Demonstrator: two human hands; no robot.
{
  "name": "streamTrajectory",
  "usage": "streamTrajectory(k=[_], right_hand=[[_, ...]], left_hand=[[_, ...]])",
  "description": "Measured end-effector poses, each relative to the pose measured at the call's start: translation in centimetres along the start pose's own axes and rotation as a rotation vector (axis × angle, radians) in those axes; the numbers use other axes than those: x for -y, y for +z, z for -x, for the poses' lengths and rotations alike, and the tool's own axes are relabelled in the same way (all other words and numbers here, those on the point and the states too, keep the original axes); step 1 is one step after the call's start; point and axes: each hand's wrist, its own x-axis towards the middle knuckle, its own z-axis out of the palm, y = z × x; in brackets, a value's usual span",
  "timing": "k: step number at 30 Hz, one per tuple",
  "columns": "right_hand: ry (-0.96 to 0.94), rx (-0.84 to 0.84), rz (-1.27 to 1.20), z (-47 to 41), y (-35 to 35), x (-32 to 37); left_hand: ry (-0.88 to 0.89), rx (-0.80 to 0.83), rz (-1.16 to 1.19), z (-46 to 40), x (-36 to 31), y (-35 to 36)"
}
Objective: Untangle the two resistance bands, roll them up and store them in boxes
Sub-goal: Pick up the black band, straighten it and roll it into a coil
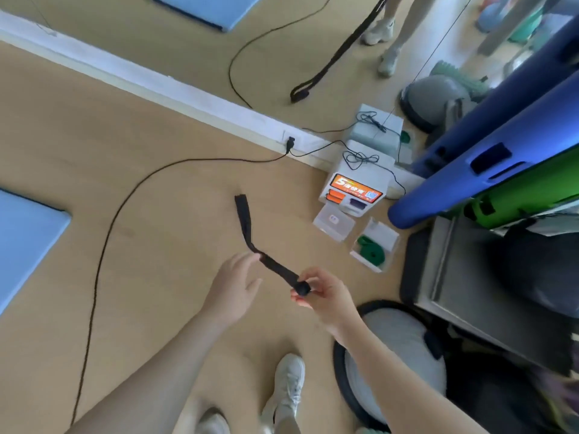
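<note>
At the left edge of the frame I see a blue mat lying flat on the wood floor, and a black power cable snaking from the lower left up to a wall socket at centre.

Just below centre, my left hand has its fingertips pinched on the black resistance band partway along, apparently to keep the strip flat and taut while it feeds in. The free tail rises past that pinch toward the middle of the frame.

To the right, my right hand is clamped with thumb and fingers round the small rolled end of the same band, so the coil cannot spring loose. I judge the rolling is only just under way, with most of the band unrolled.

Further right, on the floor beside a white charging kiosk, sits a closed clear box. Next to it an open box holds the green band, already coiled and stored. Blue and green rolled mats fill the right edge.
</note>
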Motion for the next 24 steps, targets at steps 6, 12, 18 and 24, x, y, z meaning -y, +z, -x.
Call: streamTrajectory(k=[6, 12, 18, 24], right_hand=[[0.219, -0.122, -0.051, -3.1, 5.2, -17.2], [0.305, -0.037, 0.009, -3.3, 7.4, -31.1], [0.253, 0.12, 0.119, -3.5, 7.4, -41.4], [0.162, 0.201, 0.304, -4.0, 7.7, -51.5]], left_hand=[[-0.57, 0.313, 0.498, 2.9, 11.0, 15.6], [-0.76, 0.328, 0.733, 5.9, 16.8, 26.2], [-0.799, 0.189, 0.895, 8.5, 19.9, 35.7], [-0.896, 0.092, 0.909, 9.9, 24.9, 45.2]])
